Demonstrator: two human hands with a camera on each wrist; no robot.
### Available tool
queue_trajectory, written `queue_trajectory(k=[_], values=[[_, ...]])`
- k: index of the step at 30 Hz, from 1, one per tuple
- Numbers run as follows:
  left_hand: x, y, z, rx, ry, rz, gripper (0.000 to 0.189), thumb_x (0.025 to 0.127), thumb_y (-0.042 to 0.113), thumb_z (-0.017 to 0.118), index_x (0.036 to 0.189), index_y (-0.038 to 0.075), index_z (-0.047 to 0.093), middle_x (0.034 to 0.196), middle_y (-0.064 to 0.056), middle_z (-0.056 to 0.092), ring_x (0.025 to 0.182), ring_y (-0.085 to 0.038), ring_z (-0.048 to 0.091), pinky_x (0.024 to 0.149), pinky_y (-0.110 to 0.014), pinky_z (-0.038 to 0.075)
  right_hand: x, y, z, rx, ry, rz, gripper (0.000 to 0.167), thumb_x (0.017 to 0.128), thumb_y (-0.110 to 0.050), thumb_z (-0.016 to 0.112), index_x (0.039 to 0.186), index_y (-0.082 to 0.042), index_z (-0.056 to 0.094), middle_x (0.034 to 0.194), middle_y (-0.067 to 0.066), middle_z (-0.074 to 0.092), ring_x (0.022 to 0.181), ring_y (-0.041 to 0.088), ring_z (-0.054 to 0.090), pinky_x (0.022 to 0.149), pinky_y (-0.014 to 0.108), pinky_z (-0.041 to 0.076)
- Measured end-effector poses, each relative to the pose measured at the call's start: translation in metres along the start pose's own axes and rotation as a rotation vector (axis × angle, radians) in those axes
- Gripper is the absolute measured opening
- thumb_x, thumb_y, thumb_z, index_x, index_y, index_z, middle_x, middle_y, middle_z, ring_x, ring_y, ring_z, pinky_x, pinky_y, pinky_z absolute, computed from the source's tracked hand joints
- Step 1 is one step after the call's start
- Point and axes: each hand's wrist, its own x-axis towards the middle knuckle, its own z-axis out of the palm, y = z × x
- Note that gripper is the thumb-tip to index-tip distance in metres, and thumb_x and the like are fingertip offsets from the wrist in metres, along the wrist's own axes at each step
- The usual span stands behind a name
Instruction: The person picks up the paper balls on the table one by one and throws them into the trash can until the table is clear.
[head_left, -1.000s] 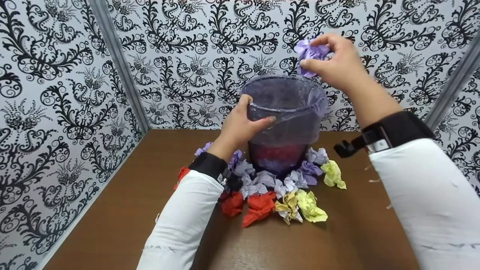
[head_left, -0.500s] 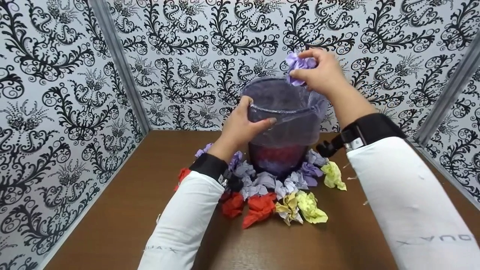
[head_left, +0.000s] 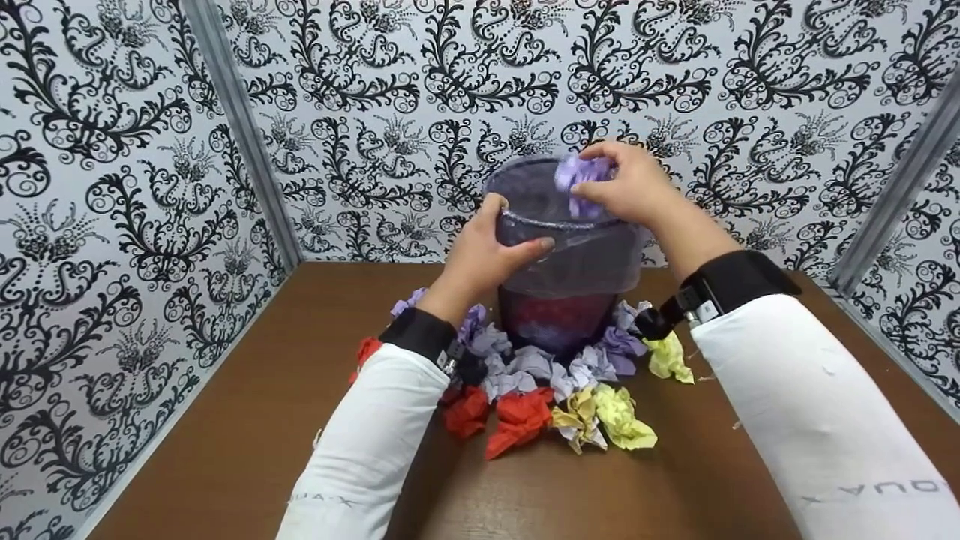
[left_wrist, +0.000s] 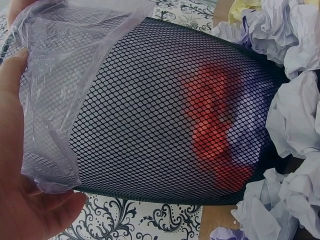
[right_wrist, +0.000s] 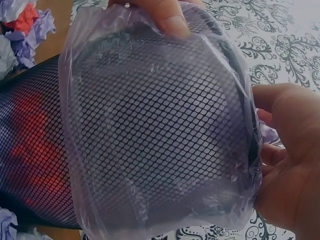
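Note:
A black mesh wastebasket [left_wrist: 145, 110] stands on the table, its top lined with a clear purplish plastic bag [right_wrist: 165, 130] folded over the rim. My left hand [head_left: 484, 251] grips the rim at the left, thumb on the outside over the bag. At the basket's mouth my right hand [head_left: 634, 184] pinches a crumpled purple paper ball [head_left: 581, 184], which overlaps the opening in the head view. In the right wrist view the basket's rim hides most of that ball. Red and pale purple crumpled paper [left_wrist: 210, 125] shows through the lower mesh, inside the basket.
Crumpled paper balls ring the basket's foot: pale grey-purple ones [head_left: 531, 361], red ones [head_left: 521, 416], yellow ones [head_left: 622, 420] and a mustard one [head_left: 577, 416]. The brown table [head_left: 300, 420] meets patterned walls [head_left: 360, 135] at the back and sides.
My right hand has come down and to the left with the purple paper ball, from above the basket's right side to its mouth. My left hand has kept its grip on the rim.

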Motion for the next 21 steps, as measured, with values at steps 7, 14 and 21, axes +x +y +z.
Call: queue_trajectory(k=[7,14,21], values=[[-0.001,0.001,0.000,0.017,0.005,0.008,0.079,0.065,0.076,0.082,0.119,0.030,0.047,0.106,0.005,0.066,0.096,-0.015,0.067,0.083,-0.036,0.059,-0.010,0.003,-0.005,-0.018,-0.032,-0.101,0.059,0.093,-0.039,0.075,0.144,-0.022,0.053,0.152,0.012,0.051,0.132,0.032,0.057,0.106,0.053,0.053],[-0.001,0.000,0.000,0.015,-0.002,-0.006,0.080,0.064,0.076,0.082,0.120,0.031,0.047,0.106,0.006,0.066,0.095,-0.015,0.067,0.081,-0.036,0.060,-0.027,0.009,-0.015,-0.053,0.038,-0.212,0.056,0.093,-0.046,0.072,0.140,-0.019,0.058,0.141,0.012,0.054,0.124,0.029,0.056,0.099,0.052,0.056],[-0.001,0.002,0.000,0.035,-0.003,-0.024,0.077,0.065,0.075,0.082,0.118,0.032,0.047,0.106,0.006,0.064,0.096,-0.015,0.066,0.082,-0.037,0.059,-0.045,0.036,-0.026,-0.035,0.163,-0.256,0.062,0.096,-0.052,0.065,0.145,-0.015,0.053,0.147,0.012,0.052,0.128,0.032,0.054,0.104,0.057,0.051]])
